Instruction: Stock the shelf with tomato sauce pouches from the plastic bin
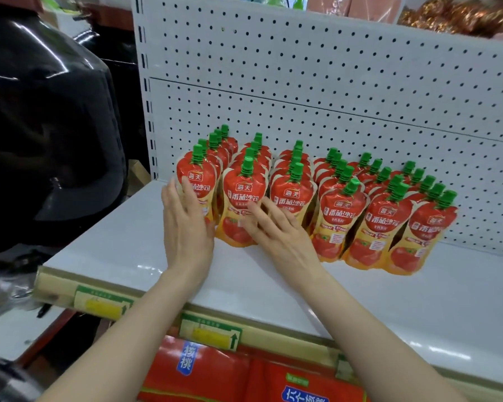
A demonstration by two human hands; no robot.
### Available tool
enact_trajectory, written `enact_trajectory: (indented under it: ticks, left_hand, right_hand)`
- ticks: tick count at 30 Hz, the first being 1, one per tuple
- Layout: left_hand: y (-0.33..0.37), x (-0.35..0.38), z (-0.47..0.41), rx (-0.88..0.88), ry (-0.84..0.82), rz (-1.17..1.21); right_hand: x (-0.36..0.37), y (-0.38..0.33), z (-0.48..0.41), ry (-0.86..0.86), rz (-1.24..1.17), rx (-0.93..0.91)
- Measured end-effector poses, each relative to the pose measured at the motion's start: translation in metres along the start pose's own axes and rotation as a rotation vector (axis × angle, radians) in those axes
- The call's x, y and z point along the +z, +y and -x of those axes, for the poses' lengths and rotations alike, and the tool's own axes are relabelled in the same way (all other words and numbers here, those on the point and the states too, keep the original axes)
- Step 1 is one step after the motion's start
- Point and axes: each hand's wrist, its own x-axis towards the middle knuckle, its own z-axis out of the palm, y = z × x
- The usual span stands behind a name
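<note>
Several rows of red tomato sauce pouches (340, 216) with green caps stand upright on the white shelf (122, 245), running back toward the pegboard. My left hand (186, 227) lies flat with straight fingers against the front pouch of the leftmost row (196, 178). My right hand (276, 230), fingers spread and straight, touches the front pouches of the second row (243, 198) and third row (292, 195). Neither hand holds a pouch. The plastic bin is not in view.
A white pegboard back panel (302, 82) rises behind the pouches. A black glossy bag (50, 126) bulges at the left of the shelf. Price tags (212, 335) line the shelf's front edge, with red packages (215, 375) below. Bare shelf surface lies in front and right.
</note>
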Motion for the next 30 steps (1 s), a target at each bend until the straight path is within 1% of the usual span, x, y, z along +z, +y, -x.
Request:
enact_trajectory:
  ticks: [1, 3, 5, 6, 9, 11, 14, 16, 17, 20, 23, 25, 30]
  left_hand:
    - [0.006, -0.002, 0.003, 0.092, 0.025, -0.015]
    - [0.021, -0.003, 0.008, 0.325, 0.035, -0.027]
    - [0.034, 0.003, 0.015, 0.539, 0.030, -0.063]
    - [0.041, 0.007, 0.016, 0.605, 0.027, -0.083]
    - [0.066, 0.013, 0.014, 0.673, 0.007, -0.124]
    - [0.085, 0.013, 0.004, 0.707, 0.021, -0.136]
    - [0.115, 0.011, -0.017, 0.728, 0.008, -0.077]
    - [0.134, 0.009, -0.032, 0.671, -0.028, -0.018]
    - [0.142, 0.008, -0.039, 0.628, -0.049, 0.009]
    - [0.155, 0.008, -0.056, 0.522, -0.093, 0.021]
    - [0.157, 0.008, -0.062, 0.479, -0.116, 0.035]
    - [0.157, 0.009, -0.061, 0.472, -0.138, 0.065]
    - [0.154, 0.014, -0.064, 0.463, -0.177, 0.101]
  right_hand:
    - [-0.005, 0.004, 0.005, 0.032, -0.040, 0.043]
    - [-0.010, 0.012, 0.024, 0.127, -0.014, 0.116]
    - [-0.014, 0.022, 0.043, 0.157, 0.007, 0.192]
    - [-0.016, 0.027, 0.050, 0.174, 0.009, 0.250]
    - [-0.031, 0.050, 0.058, 0.220, -0.034, 0.550]
    - [-0.044, 0.069, 0.055, 0.208, -0.109, 0.698]
    - [-0.065, 0.092, 0.042, 0.062, -0.287, 0.800]
    - [-0.073, 0.105, 0.032, -0.037, -0.381, 0.833]
    - [-0.077, 0.110, 0.027, -0.060, -0.438, 0.851]
    - [-0.082, 0.117, 0.012, -0.049, -0.634, 0.904]
    - [-0.077, 0.120, 0.004, -0.061, -0.777, 0.952]
    - [-0.073, 0.121, 0.003, -0.062, -0.822, 0.966]
    - [-0.068, 0.124, 0.003, -0.074, -0.802, 0.960]
